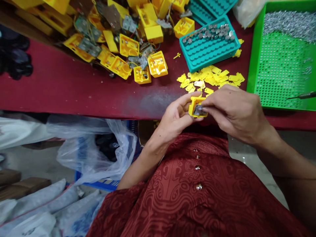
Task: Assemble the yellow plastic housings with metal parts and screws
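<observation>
My left hand [174, 117] is closed round a small open yellow plastic casing [191, 111], held just off the front edge of the table with its hollow side up. A dark grey part with a pale middle [198, 110] sits inside the casing. My right hand [238, 113] comes in from the right, thumb and fingers pinched together at the casing's opening. Whatever lies between those fingertips is hidden. Just beyond both hands is a loose pile of flat yellow plastic pieces [209, 77].
A teal ridged tray [204, 52] carries several button cells. At right, a green tray [254, 65] holds many screws, with a screwdriver [302, 96] over it. Yellow casings with wired parts [129, 46] crowd the back left. Below the table stands a plastic-lined blue crate [82, 148].
</observation>
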A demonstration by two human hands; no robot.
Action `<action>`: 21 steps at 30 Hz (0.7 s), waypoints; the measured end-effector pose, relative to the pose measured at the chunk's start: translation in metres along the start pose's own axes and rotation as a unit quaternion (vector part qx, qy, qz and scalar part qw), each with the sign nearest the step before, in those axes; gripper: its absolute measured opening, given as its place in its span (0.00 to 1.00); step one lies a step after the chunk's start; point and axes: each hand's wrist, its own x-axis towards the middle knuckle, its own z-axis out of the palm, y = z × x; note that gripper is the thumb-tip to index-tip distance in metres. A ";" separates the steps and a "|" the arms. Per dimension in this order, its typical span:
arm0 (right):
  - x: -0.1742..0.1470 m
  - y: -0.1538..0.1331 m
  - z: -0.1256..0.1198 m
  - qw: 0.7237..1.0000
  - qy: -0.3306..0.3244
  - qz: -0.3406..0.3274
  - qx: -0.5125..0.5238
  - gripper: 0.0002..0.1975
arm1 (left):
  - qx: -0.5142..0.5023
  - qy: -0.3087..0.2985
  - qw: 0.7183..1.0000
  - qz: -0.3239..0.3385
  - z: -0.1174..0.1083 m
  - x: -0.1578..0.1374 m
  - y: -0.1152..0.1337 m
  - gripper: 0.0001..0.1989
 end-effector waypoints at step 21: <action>-0.003 -0.004 0.011 0.995 0.101 -0.013 -0.019 0.07 | -0.011 0.064 0.998 0.002 -0.002 -0.003 -0.009 0.27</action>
